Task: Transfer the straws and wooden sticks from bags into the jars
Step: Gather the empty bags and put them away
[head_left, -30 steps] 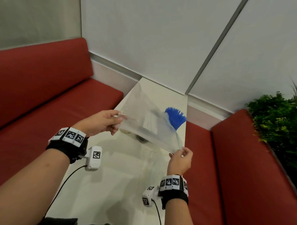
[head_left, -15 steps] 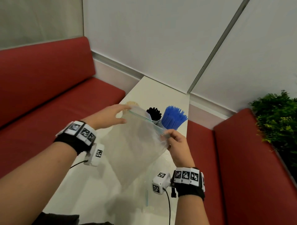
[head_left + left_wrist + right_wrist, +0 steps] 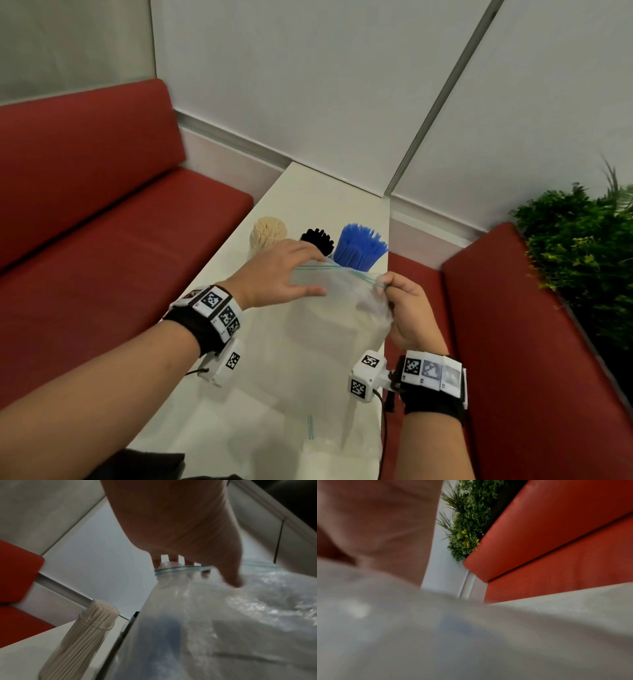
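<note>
Three jars (image 3: 268,236) stand filled; right hand (image 3: 407,308) pinches one bag (image 3: 329,329), left hand (image 3: 277,274) spread.

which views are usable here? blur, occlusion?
Head view: sharp, evenly lit; clear bag, left hand and right hand readable. Left wrist view: motion-smeared, bag glary, wooden sticks legible. Right wrist view: soft, mostly blocked by palm and bag plastic.

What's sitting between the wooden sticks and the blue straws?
The black straws, in the head view, between the wooden sticks and the blue straws.
</note>
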`<state>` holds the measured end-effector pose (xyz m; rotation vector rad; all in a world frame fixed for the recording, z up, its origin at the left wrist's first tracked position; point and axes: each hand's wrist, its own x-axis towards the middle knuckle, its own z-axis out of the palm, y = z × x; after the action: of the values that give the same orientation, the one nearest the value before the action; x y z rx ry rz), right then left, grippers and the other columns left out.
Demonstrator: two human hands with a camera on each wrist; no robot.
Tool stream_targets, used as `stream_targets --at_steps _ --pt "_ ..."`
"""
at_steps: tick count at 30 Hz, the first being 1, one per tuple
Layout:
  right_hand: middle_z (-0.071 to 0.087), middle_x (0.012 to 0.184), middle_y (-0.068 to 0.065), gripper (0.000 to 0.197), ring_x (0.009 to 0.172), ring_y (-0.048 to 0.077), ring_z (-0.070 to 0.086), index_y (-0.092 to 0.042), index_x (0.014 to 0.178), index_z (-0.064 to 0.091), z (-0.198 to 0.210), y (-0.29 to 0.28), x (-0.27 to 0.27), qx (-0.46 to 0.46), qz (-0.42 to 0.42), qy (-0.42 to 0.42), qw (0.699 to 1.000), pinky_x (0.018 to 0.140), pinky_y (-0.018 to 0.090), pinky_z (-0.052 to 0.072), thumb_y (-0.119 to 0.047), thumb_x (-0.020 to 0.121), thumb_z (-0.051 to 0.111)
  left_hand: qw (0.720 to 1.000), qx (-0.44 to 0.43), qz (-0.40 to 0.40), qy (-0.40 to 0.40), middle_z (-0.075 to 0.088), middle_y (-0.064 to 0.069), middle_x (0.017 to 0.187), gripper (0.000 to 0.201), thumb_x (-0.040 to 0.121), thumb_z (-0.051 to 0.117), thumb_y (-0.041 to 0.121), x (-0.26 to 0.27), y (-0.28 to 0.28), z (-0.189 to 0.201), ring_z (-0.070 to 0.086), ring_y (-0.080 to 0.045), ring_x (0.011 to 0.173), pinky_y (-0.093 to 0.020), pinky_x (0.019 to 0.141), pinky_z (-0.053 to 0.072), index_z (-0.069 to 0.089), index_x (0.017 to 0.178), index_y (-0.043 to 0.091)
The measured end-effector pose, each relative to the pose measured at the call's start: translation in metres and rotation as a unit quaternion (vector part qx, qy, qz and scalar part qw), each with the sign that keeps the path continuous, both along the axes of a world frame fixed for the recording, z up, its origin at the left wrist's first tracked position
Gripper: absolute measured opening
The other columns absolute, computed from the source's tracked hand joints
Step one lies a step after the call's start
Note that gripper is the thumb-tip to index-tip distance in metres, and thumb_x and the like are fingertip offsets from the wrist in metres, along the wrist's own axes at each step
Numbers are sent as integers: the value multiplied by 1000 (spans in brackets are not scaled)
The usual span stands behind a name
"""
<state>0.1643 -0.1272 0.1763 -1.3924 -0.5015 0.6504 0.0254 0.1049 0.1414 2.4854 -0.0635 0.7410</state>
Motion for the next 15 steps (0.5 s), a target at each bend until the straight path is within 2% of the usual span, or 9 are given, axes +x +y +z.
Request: stream_targets --at_steps 2,4,5,7,9,11,12,13,15 --pt "60 70 7 44 61 20 57 -15 65 66 -2 -5 2 5 -8 1 1000 57 29 52 16 82 39 998 32 22 -40 66 0 121 29 95 69 28 2 1 -1 60 -17 114 -36 104 47 70 119 12" --pt "58 73 7 35 62 19 51 -16 70 68 -5 -12 5 1 -65 -19 998 55 28 44 8 81 45 996 -22 36 -73 67 -5 116 21 94 66 4 4 8 1 61 -14 109 -34 101 48 73 113 7" --pt "59 73 6 31 62 18 49 -18 74 69 -8 -14 7 -1 -120 -28 992 52 25 41 4 82 48 994 -68 43 -74 65 -2 117 21 94 65 3 4 10 3 59 -7 109 -25 101 46 74 113 9" --pt "63 81 4 26 67 16 53 -21 93 71 -15 -15 8 18 -237 -3 971 47 22 43 -3 89 51 982 -169 58 -57 58 6 115 20 96 66 9 5 12 10 54 3 106 -9 90 42 77 111 18" --pt "64 107 8 26 87 20 61 -18 117 63 -24 -11 3 32 -269 48 961 56 24 51 -13 92 58 966 -230 97 -66 59 11 108 21 95 67 11 9 10 16 56 0 102 -8 83 40 77 108 25" --pt "59 125 8 40 109 25 61 -16 126 60 -32 -6 -9 82 -174 98 976 83 34 54 -21 87 65 939 -278 172 -111 68 10 103 20 92 67 9 12 6 23 62 -5 97 -13 84 45 78 105 20" --pt "59 129 9 45 115 27 59 -16 129 60 -34 -3 -18 136 -112 156 972 97 40 49 -26 85 68 921 -298 212 -136 70 9 99 19 91 67 8 12 6 27 63 -4 93 -15 84 48 78 104 17" --pt "59 130 11 52 118 29 57 -14 132 58 -37 0 -27 188 -61 209 958 105 46 41 -31 84 69 906 -305 248 -156 70 8 96 18 89 67 7 13 7 29 62 -3 89 -15 85 49 79 102 13" --pt "61 130 14 60 119 32 58 -10 136 56 -45 7 -43 225 4 258 940 105 49 39 -38 84 68 894 -290 293 -176 68 3 92 18 87 65 4 11 8 32 59 -6 85 -4 81 42 79 98 8"
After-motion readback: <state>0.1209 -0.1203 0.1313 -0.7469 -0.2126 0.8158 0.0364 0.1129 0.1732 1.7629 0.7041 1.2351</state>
